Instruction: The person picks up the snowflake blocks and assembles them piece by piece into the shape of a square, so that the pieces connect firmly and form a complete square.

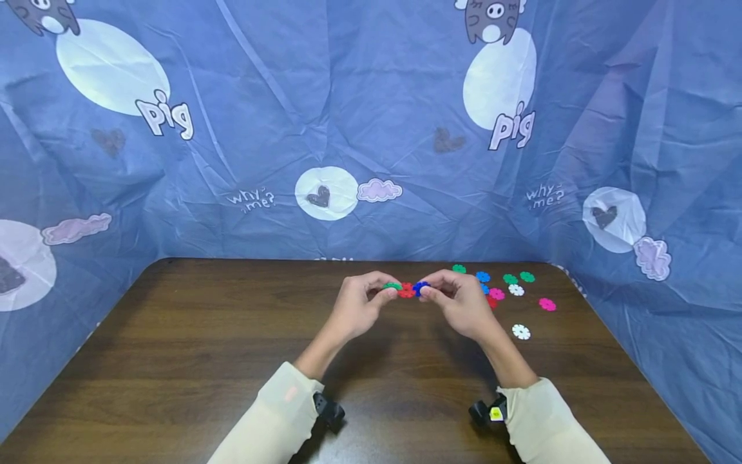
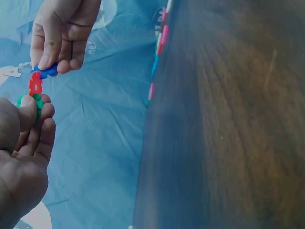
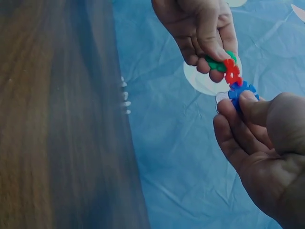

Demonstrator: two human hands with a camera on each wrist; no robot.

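Note:
Above the table, my left hand (image 1: 358,304) pinches a green notched disc (image 2: 38,106) between thumb and fingers. My right hand (image 1: 466,304) pinches a dark blue notched disc (image 3: 242,94) the same way. Between them a red notched disc (image 3: 232,72) joins the two in a short row, its edges meeting the green disc on one side and the blue on the other. In both wrist views the red disc is turned at an angle to its neighbours, and thumbs cover part of the green and blue discs.
Several loose discs lie on the brown table (image 1: 232,361) at the back right, among them a pink disc (image 1: 547,304), a white disc (image 1: 521,332) and a green disc (image 1: 527,276). A blue printed cloth (image 1: 371,129) hangs behind the table and along its sides.

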